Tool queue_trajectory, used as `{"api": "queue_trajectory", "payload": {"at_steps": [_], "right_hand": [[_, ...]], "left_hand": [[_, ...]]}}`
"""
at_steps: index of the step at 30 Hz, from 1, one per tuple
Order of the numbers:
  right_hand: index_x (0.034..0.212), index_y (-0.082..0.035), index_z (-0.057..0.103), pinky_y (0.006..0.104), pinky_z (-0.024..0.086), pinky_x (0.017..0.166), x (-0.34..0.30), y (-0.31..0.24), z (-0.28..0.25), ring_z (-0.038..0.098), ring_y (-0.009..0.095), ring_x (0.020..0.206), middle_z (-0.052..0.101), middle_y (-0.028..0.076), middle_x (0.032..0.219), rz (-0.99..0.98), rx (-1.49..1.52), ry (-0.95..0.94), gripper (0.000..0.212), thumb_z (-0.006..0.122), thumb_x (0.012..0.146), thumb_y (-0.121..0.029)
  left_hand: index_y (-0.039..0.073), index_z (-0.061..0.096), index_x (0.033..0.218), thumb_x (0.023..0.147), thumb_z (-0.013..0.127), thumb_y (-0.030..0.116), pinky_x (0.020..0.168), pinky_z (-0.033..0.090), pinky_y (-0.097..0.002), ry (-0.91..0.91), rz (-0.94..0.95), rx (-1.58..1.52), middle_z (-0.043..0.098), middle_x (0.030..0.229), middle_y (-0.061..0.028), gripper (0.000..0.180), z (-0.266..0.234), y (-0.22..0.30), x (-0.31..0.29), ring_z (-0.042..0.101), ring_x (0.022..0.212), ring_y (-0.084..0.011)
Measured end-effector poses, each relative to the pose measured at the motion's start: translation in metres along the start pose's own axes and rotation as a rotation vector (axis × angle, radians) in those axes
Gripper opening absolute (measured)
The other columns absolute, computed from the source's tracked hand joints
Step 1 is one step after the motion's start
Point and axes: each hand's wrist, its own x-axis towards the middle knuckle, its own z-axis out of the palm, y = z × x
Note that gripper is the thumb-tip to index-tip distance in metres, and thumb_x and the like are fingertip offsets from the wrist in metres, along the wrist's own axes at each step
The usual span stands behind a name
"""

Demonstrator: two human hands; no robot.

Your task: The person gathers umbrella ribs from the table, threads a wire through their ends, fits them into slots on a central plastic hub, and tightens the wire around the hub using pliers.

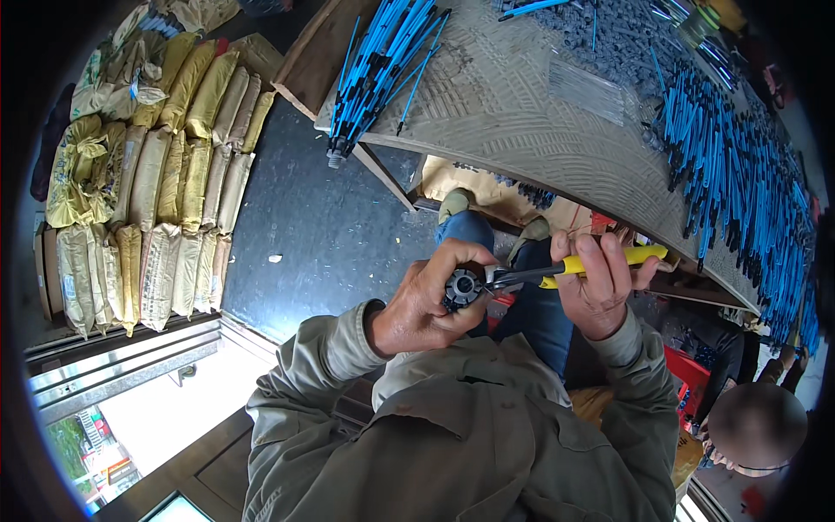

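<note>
In front of my body, my left hand point(426, 300) is wrapped round a dark, round, notched part point(463, 287) with a hole in its middle, seen end-on. Its full length is hidden by my fingers. My right hand point(597, 287) grips yellow-handled pliers point(639, 256). The metal jaws of the pliers reach left to the upper edge of the round part, close by my left thumb. Whether the jaws are biting on something there is too small to make out.
A patterned worktable point(522, 130) stands ahead, bearing blue rods with black fittings point(383, 65), a large heap of similar rods point(739, 174) and small grey parts point(600, 35). Stacked sacks point(165, 174) line the left. Another person point(755, 426) sits at the lower right.
</note>
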Motion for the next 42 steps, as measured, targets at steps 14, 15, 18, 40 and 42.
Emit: {"api": "queue_trajectory", "payload": {"at_steps": [14, 15, 18, 40, 42], "right_hand": [[0.113, -0.01, 0.047, 0.0488, 0.018, 0.107, 0.003, -0.015, 0.007, 0.048, 0.018, 0.104, 0.045, 0.001, 0.106, 0.094, 0.034, 0.051, 0.048, 0.074, 0.073, -0.014], [0.104, -0.014, 0.051, 0.0485, 0.021, 0.105, 0.002, -0.017, 0.007, 0.048, 0.016, 0.102, 0.044, -0.001, 0.107, 0.131, 0.052, 0.03, 0.039, 0.074, 0.073, -0.016], [0.087, -0.021, 0.058, 0.048, 0.027, 0.1, 0.001, -0.02, 0.005, 0.048, 0.013, 0.099, 0.043, -0.005, 0.109, 0.204, 0.087, -0.015, 0.022, 0.074, 0.072, -0.022], [0.113, 0.004, 0.047, 0.0306, 0.049, 0.059, 0.018, 0.063, -0.039, 0.061, 0.016, 0.071, 0.058, 0.01, 0.095, 0.616, 2.339, -1.78, 0.048, 0.055, 0.089, -0.037], [0.116, 0.004, 0.046, 0.0305, 0.05, 0.059, 0.029, 0.063, -0.051, 0.062, 0.017, 0.071, 0.058, 0.011, 0.095, 0.437, 2.271, -1.683, 0.049, 0.054, 0.09, -0.037]], "left_hand": [[0.002, 0.048, 0.098, 0.075, 0.064, -0.004, 0.061, 0.047, -0.0219, 0.059, 0.009, 0.02, 0.065, 0.081, -0.0079, 0.028, -0.002, 0.002, 0.002, 0.064, 0.075, -0.0122], [0.002, 0.048, 0.098, 0.075, 0.064, -0.004, 0.061, 0.047, -0.0218, 0.058, 0.01, 0.007, 0.065, 0.081, -0.0078, 0.028, -0.003, 0.002, 0.002, 0.064, 0.075, -0.0119], [0.002, 0.048, 0.098, 0.076, 0.063, -0.004, 0.061, 0.047, -0.0217, 0.055, 0.012, -0.022, 0.065, 0.081, -0.0077, 0.028, -0.003, 0.003, 0.002, 0.064, 0.075, -0.0114], [-0.003, 0.058, 0.107, 0.055, 0.085, 0.024, 0.064, 0.046, -0.0289, -0.32, 0.245, -0.215, 0.062, 0.089, -0.0134, 0.065, -0.003, -0.002, 0.006, 0.059, 0.076, -0.019], [-0.003, 0.058, 0.107, 0.052, 0.085, 0.029, 0.064, 0.046, -0.0295, -0.32, 0.302, -0.18, 0.062, 0.09, -0.0137, 0.069, -0.003, -0.004, 0.004, 0.059, 0.076, -0.0201]]}}
